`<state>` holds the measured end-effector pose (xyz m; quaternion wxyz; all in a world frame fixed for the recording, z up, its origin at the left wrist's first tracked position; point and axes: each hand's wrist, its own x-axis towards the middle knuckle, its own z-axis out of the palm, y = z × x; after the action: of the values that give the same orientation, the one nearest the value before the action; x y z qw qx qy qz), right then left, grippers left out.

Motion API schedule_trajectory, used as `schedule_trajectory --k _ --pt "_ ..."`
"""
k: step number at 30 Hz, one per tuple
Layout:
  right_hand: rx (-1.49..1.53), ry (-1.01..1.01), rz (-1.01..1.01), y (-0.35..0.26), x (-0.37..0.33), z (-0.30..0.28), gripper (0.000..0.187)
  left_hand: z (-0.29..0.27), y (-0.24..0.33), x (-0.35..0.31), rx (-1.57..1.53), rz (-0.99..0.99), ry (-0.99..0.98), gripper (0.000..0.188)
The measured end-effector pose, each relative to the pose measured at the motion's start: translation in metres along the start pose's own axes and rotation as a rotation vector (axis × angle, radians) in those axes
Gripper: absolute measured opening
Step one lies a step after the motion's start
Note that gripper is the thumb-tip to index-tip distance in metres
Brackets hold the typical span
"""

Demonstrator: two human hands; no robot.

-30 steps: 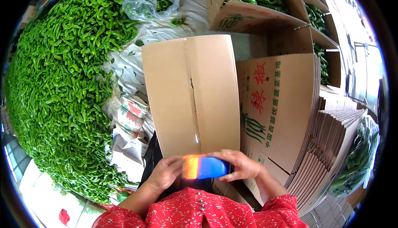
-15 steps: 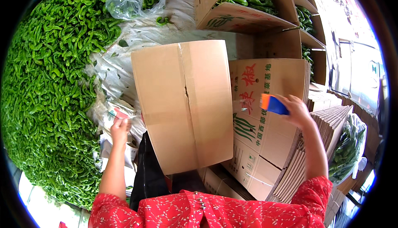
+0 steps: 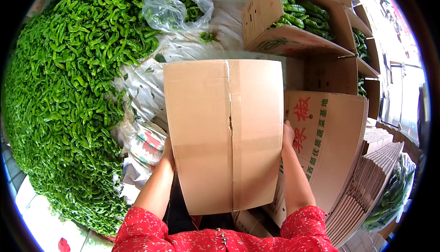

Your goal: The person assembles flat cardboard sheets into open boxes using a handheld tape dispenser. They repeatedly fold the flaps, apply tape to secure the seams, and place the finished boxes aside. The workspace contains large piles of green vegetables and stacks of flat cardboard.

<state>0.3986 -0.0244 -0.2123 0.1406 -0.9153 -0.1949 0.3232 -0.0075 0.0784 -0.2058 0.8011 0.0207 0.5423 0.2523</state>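
A closed cardboard box [image 3: 201,110] stands in front of me, its upper face crossed by a lengthwise seam with clear tape over it. My left hand [image 3: 168,153] grips the box's left side, and my right hand [image 3: 288,135] grips its right side. Most of the fingers on both hands are hidden behind the box's edges. To the right of the box lies a stack of flattened printed cartons [image 3: 337,137], close to my right forearm.
A large heap of green peppers [image 3: 68,105] covers the left. A clear plastic bag [image 3: 201,11] with peppers lies at the back on white sheeting [image 3: 183,45]. Open cartons of peppers [image 3: 305,16] stand back right. A bagged bundle of greens [image 3: 389,201] sits far right.
Both hands have moved inward onto the box's sides. The blue and orange tape dispenser that my right hand held is out of sight. The box appears further right in view.
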Motion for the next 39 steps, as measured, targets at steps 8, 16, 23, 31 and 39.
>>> schedule_trajectory --k 8,16,23,31,39 --pt "-0.141 0.397 -0.692 -0.092 -0.069 -0.045 0.025 0.003 0.047 -0.077 -0.308 0.092 -0.044 0.049" --pt "1.230 -0.246 -0.155 0.133 -0.047 0.043 0.045 -0.068 -0.007 -0.026 -0.253 0.109 -0.289 0.051" --pt "-0.446 0.107 -0.236 -0.009 -0.155 0.000 0.063 -0.092 -0.021 -0.044 0.242 0.227 0.010 0.051" --pt "0.132 -0.081 -0.530 -0.096 -0.213 -0.125 0.074 0.073 0.062 -0.139 0.533 0.337 -0.201 0.048" --pt "0.069 -0.762 -1.141 -0.208 -0.178 -0.111 0.081 0.106 0.068 -0.156 -0.029 -0.018 -0.466 0.037"
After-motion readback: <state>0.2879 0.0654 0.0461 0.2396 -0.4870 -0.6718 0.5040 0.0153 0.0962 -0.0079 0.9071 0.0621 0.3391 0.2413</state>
